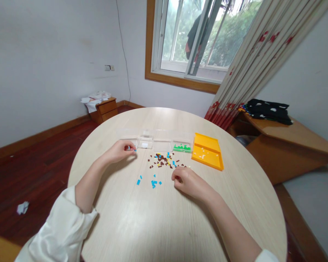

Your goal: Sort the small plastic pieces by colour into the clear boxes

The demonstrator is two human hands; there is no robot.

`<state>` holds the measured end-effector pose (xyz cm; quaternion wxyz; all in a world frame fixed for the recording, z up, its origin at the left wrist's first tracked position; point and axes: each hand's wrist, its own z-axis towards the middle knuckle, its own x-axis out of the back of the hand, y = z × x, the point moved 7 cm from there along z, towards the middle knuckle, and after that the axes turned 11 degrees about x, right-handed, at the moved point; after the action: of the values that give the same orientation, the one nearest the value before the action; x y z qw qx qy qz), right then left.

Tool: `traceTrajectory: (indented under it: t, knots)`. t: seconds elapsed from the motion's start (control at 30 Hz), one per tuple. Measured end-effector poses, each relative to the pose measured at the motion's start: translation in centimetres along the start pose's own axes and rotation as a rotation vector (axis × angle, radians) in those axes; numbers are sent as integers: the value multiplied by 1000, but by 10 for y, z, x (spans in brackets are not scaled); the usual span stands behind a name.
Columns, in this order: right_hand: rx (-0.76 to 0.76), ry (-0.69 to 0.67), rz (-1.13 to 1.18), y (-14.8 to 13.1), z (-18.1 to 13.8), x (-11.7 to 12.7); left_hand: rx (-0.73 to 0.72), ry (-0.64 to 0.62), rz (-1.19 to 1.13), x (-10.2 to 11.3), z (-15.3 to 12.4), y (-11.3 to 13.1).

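Observation:
My left hand (123,150) is closed in a pinch at the front of the leftmost clear plastic box (133,142), with a small blue building brick (135,150) showing at its fingertips. My right hand (184,178) rests by the near right side of a mixed pile of brown bricks (161,158), with blue and yellow ones among them. Its fingers are curled together, and whatever they may hold is hidden. Between my hands and nearer to me lie several loose blue bricks (153,183), with a blue brick (138,182) a little to their left.
A row of clear boxes runs behind the pile: a small lidded box (145,144), a wider clear box (163,146), and a box of green bricks (182,147). To the right lies an open yellow case (207,156) with several white pieces. The round table (153,225) carries everything.

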<state>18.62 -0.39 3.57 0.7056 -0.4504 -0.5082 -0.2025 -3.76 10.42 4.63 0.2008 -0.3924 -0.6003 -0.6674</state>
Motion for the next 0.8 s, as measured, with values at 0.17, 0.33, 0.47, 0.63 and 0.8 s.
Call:
traceTrajectory:
  t: [0.17,0.33,0.47,0.63,0.8]
  knots:
    - [7,0,-13,-2,0,0,82,456,-8,30,3,-19]
    - [4,4,-13,-4,0,-1,123,570,57,32,7,-35]
    - [-9,-1,-32,-5,-1,-1,147,575,93,29,9,-40]
    - [-6,-8,-40,-7,-1,-1,150,581,110,29,10,-42]
    - [0,-12,-40,-6,-1,-2,128,613,49,31,9,-42]
